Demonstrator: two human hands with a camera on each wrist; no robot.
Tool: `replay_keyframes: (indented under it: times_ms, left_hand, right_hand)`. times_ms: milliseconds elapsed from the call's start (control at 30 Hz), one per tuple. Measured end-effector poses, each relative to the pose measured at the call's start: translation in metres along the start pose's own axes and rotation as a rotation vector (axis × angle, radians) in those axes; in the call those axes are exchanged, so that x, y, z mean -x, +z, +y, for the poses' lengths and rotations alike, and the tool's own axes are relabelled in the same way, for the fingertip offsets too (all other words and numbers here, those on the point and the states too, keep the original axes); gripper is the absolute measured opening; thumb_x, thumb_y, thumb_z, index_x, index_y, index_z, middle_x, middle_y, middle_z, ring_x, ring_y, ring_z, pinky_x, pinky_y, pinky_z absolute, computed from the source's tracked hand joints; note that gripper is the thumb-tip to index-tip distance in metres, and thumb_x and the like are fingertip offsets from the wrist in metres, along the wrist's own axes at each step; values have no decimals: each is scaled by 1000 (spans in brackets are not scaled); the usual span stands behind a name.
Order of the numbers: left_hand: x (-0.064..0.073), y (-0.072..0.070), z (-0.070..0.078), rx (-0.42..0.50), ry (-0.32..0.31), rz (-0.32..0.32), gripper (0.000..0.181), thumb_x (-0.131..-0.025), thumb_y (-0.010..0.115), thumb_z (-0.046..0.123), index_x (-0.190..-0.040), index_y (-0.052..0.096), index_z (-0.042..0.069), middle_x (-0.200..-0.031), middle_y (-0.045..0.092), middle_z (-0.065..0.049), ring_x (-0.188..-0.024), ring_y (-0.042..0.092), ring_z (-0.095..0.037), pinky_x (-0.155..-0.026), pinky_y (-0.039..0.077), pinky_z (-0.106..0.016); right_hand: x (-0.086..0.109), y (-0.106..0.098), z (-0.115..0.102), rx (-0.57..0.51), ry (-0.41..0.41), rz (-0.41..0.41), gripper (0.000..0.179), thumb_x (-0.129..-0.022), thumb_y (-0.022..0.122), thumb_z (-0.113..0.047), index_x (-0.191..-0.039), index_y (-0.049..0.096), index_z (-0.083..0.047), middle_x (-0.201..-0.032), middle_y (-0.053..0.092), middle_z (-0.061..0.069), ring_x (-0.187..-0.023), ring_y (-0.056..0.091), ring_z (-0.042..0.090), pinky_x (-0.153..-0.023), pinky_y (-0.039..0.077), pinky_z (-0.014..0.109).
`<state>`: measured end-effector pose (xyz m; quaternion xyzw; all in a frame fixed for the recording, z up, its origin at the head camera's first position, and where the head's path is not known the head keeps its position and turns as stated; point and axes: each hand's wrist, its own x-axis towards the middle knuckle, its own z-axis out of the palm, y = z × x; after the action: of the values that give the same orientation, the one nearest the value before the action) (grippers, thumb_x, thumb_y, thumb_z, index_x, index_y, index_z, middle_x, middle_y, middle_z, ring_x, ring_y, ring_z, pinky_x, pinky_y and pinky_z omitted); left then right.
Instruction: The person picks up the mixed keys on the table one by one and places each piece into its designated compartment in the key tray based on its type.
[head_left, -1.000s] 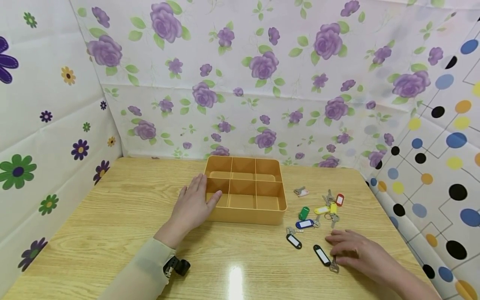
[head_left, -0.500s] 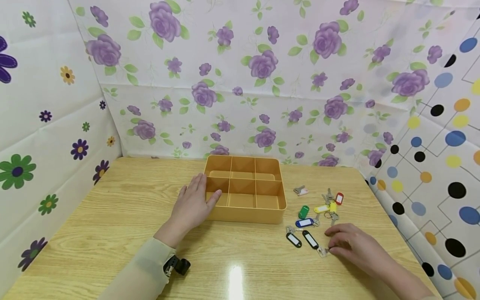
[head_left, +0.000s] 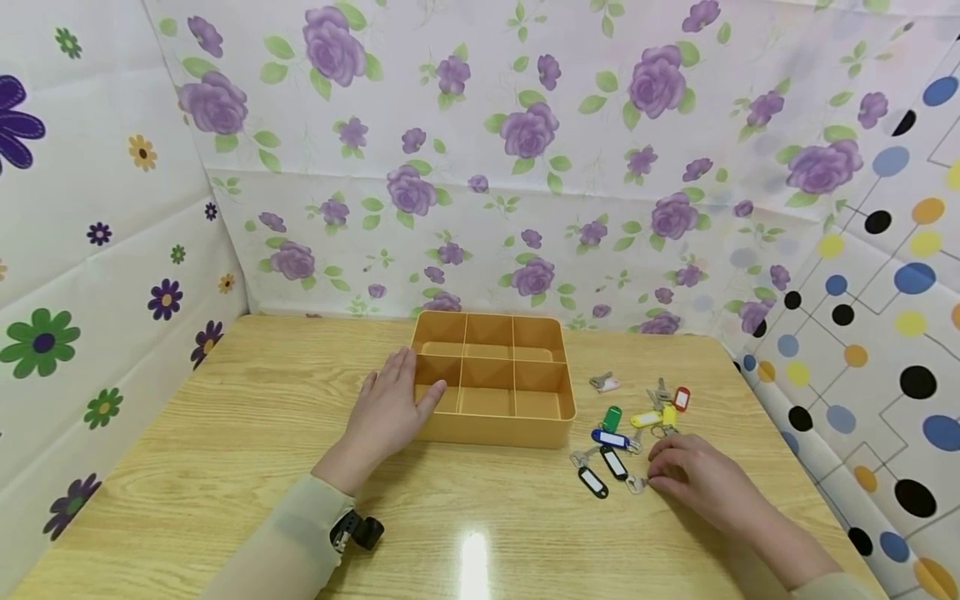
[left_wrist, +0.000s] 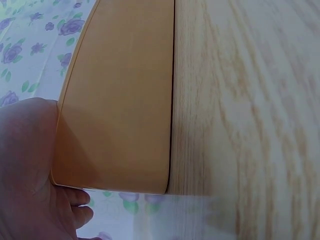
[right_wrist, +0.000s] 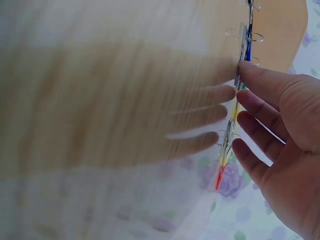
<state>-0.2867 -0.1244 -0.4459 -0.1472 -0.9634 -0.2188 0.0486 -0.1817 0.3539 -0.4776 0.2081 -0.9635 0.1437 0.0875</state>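
Your left hand (head_left: 384,407) rests, fingers straight, against the orange box (head_left: 495,431), and your right hand (head_left: 703,483) bends to a partly hidden key (head_left: 634,484) on the box's right (pinched or not, I can't tell).

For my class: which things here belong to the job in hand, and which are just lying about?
Likely part of the job:
divided box, touched by the left hand
black-tagged key nearest the right hand
green tag, blue tag, yellow tags, red tag

Probably just there:
flowered cloth behind
dotted cloth at right
black device on the left wrist
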Motion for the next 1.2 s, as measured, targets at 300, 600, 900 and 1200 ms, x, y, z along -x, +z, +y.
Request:
replay_keyframes:
  times_ms: [300,600,900,1200]
  left_hand:
    - [1,0,-1,-6,1,-3,102,-112,31,75,-173,21,-6,-180,20,-23,-168,16,-40,-133,13,-64]
    - [0,0,-1,6,-8,-2,93,-115,42,63,-173,20,-7,-180,20,-24,-168,16,-40,-133,12,-64]
    - [0,2,-2,8,-8,-1,97,-114,38,69,-173,21,-6,-180,21,-23,-168,16,-39,-133,12,-64]
    - [-1,3,-3,0,-4,3,96,-114,37,69,-173,22,-6,-180,21,-23,-168,17,-40,-133,13,-65]
  right_hand:
    - [-7,-1,3,-28,-61,-29,23,-91,93,-19,-98,78,-36,-105,67,-21,-96,65,5,-82,61,38]
    - [-16,-4,5,-40,-113,-69,25,-92,92,-14,-94,76,-34,-100,65,-21,-91,62,1,-78,60,33]
    - [-20,-3,5,-29,-127,-126,27,-93,91,-15,-93,70,-31,-98,59,-19,-89,54,1,-75,55,31]
    - [-17,-2,6,-43,-118,-138,25,-97,87,-17,-94,66,-31,-95,56,-20,-88,49,1,-73,51,30]
